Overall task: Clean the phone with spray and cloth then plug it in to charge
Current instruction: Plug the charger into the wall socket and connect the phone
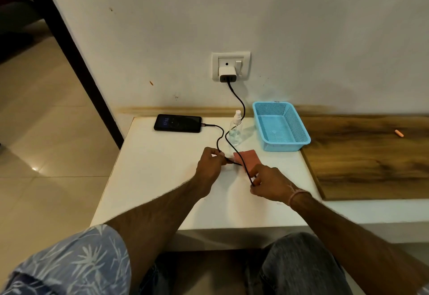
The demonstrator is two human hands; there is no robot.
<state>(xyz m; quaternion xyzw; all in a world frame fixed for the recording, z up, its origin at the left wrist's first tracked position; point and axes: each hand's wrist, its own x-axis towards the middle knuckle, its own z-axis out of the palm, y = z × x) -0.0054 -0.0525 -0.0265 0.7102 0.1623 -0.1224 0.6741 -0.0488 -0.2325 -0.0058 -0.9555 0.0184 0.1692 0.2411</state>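
Observation:
A black phone (177, 123) lies flat at the back left of the white table (157, 178), its screen lit. A black cable (239, 99) is plugged into the phone's right end and runs to a white charger (227, 74) in the wall socket. The cable's slack loops down to the middle of the table. My left hand (210, 166) pinches one part of the loop and my right hand (269, 183) pinches another. A folded pink cloth (248, 159) lies between my hands under the cable. A clear spray bottle (235, 127) with a white top stands behind the cloth.
An empty light blue plastic basket (281, 126) stands at the table's back right, beside the bottle. A wooden board (371, 155) adjoins the table on the right, with a small orange object (399, 133) on it. The wall is directly behind; tiled floor is on the left.

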